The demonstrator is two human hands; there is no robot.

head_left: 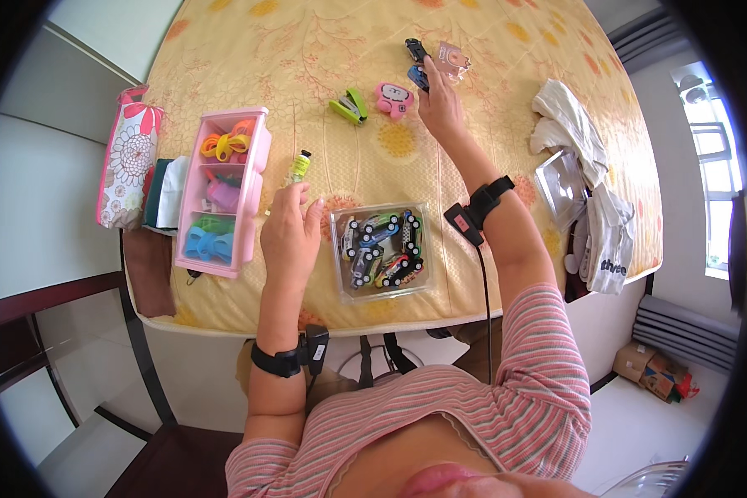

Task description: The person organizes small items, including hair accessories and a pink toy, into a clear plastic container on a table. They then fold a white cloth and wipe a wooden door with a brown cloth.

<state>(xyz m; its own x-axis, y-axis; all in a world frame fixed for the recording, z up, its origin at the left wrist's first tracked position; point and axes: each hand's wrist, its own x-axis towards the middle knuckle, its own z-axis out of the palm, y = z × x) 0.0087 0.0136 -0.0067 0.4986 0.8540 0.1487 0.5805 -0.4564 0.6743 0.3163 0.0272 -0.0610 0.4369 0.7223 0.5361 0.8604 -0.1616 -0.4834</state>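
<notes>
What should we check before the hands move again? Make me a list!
1. Right hand reaches the toy cars at the far side of the table: ok, fingers touch a blue one.
2. Its grip on that car: cannot tell, fingers hide it.
3. Left hand holds the small yellow-green bottle: ok.
4. Clear box has room for more cars: ok, some floor shows.
5. Pink organiser sits clear of the clear box: ok.
6. Green stapler and pink toy out of the right hand's way: ok, beside it, apart.
</notes>
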